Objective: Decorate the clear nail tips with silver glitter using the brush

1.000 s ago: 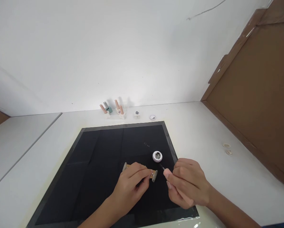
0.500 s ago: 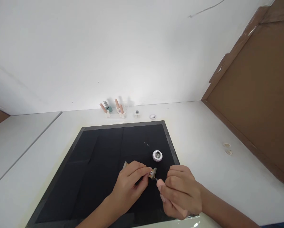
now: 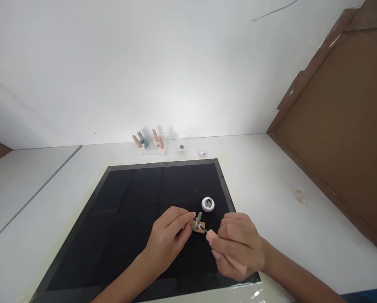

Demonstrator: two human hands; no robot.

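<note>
My left hand (image 3: 171, 231) pinches a small tan piece (image 3: 201, 230) that carries a grey-green false nail (image 3: 198, 219) standing up at a slant. Part of the piece is hidden behind the fingers. My right hand (image 3: 240, 246) is closed around the peach cap of a nail polish brush (image 3: 212, 236). Its thin dark stem points left, and the tip meets a small whitish spot on the piece, just below the nail. Just beyond the fingers, an open white jar (image 3: 208, 204) with silvery glitter inside rests on the black mat (image 3: 138, 198).
Several nail polish bottles (image 3: 161, 146) stand along the wall, beside a small clear bottle (image 3: 181, 149) and a white lid (image 3: 202, 154). Two small pale discs (image 3: 300, 195) lie on the white table at right. A brown panel (image 3: 340, 109) borders that side.
Both hands have shifted slightly, with the tan piece moving a little left and showing more. The brush tip now sits lower on it, off the grey nail.
</note>
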